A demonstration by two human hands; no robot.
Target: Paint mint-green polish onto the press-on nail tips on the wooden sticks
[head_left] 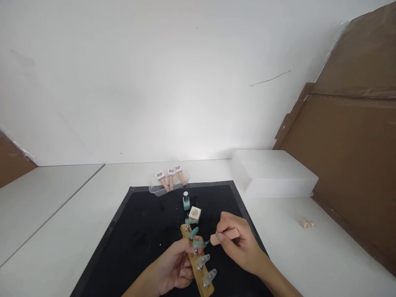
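1. The left hand (176, 268), at the bottom centre, is closed around the wooden stand (206, 291), which carries green nail tips (194, 232) and clear nail tips (210, 277).
2. The right hand (243, 244), at the lower right of centre, pinches the pink brush (225, 236); its bristles perhaps touch a green tip.
3. The mint bottle (186, 202) stands above, near the white block (194, 214).
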